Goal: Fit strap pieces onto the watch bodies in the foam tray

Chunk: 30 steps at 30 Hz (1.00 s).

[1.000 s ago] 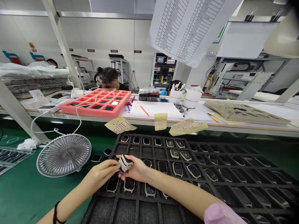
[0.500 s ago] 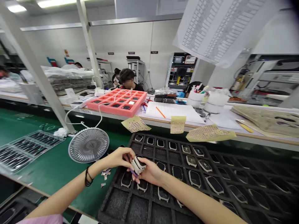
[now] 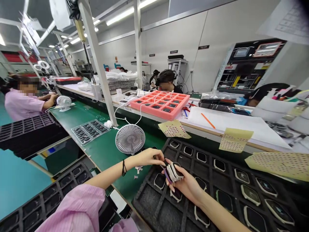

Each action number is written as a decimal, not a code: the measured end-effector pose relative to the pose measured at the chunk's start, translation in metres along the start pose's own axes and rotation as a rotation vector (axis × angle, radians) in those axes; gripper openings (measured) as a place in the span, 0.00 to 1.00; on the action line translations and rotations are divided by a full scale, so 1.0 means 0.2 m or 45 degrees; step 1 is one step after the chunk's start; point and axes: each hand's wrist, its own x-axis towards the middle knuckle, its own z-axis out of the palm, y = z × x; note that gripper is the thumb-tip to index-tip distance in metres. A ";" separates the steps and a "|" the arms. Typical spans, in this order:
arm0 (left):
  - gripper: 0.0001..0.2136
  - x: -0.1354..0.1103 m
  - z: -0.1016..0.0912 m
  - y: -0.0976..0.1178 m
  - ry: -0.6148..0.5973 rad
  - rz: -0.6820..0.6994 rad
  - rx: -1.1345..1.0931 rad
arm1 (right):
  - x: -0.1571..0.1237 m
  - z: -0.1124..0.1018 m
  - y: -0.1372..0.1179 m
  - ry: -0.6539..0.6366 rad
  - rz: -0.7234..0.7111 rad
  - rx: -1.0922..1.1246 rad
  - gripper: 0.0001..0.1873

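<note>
Above a black foam tray (image 3: 166,206) my right hand (image 3: 187,183) grips a small stack of watch cases (image 3: 174,172), pale frames with dark faces and one purple-edged piece on the left side. My left hand (image 3: 156,157), a dark band on its wrist, has its fingers bent in a pinch at the upper left end of this stack; its fingertips are partly hidden. More watch cases with pale frames, such as the watch case (image 3: 219,164) at the back, sit singly in the tray's compartments around my hands.
A round grey fan (image 3: 130,138) stands left of the tray on the green bench (image 3: 101,148). Small paper labels (image 3: 138,169) lie near my left wrist. Behind, a shelf bears a pink foam tray (image 3: 156,109) and yellow label sheets (image 3: 236,140). A co-worker (image 3: 24,100) sits far left.
My view has swung left, so the co-worker and stacked trays at left now show. Both hands remain together at the stack; the left hand's fingers have shifted to its upper left end.
</note>
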 end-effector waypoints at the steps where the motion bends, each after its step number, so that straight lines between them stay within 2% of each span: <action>1: 0.12 -0.04 0.01 -0.03 0.031 -0.059 0.118 | 0.00 0.00 0.00 0.016 0.002 0.009 0.18; 3: 0.13 -0.12 0.03 -0.09 0.050 -0.147 0.264 | -0.01 0.00 0.00 0.041 0.008 0.025 0.24; 6: 0.07 -0.26 0.08 -0.19 -0.036 -0.215 0.365 | 0.00 0.01 -0.01 0.045 0.021 0.036 0.29; 9: 0.03 -0.37 0.14 -0.26 -0.082 -0.303 0.432 | 0.00 0.01 -0.01 0.044 0.027 0.043 0.32; 11: 0.04 -0.42 0.17 -0.28 -0.081 -0.369 0.453 | 0.00 0.01 -0.01 0.044 0.029 0.053 0.32; 15: 0.06 -0.44 0.23 -0.30 -0.092 -0.470 0.445 | 0.00 0.01 -0.02 0.050 0.026 0.066 0.33; 19: 0.03 -0.43 0.26 -0.32 -0.110 -0.532 0.402 | 0.00 0.01 -0.01 0.054 0.021 0.060 0.34; 30: 0.07 -0.45 0.21 -0.34 -0.151 -0.586 0.300 | 0.01 -0.01 -0.01 0.025 0.000 0.086 0.31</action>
